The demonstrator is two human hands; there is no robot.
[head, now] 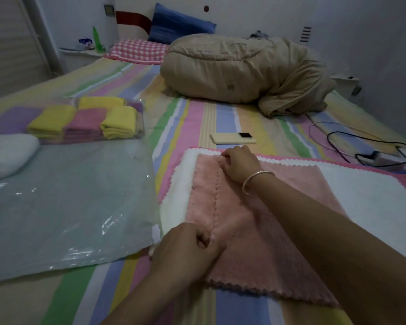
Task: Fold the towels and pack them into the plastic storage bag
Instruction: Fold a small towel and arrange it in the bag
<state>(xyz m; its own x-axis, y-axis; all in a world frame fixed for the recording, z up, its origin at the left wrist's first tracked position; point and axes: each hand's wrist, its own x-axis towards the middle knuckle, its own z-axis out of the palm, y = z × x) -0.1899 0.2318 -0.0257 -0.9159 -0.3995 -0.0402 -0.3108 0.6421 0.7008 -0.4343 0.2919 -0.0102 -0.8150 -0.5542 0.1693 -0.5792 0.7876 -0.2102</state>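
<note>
Centrally, a pink towel (256, 233) lies flat on a striped bedsheet (192, 118), on top of a larger white towel (366, 191) with a pink scalloped edge. The left hand (188, 249) pinches the pink towel's folded edge at its near end, fingers curled around the cloth, while the right hand (239, 163), a silver bangle (256, 181) on its wrist, grips the same edge at the far end with bent fingers — probably to keep the fold straight along its length. Just left of the pink towel lies a clear plastic storage bag (68, 202), flat, its opening not discernible. Beyond that bag, a clear pack (87, 123) holds folded yellow and pink towels; a rolled white towel (7, 153) rests beside it. Past the pink towel sit a phone (232, 138), a bundled beige quilt (244, 71) and, to the right, black cables (361, 151) — none blocks the way to the bag.
</note>
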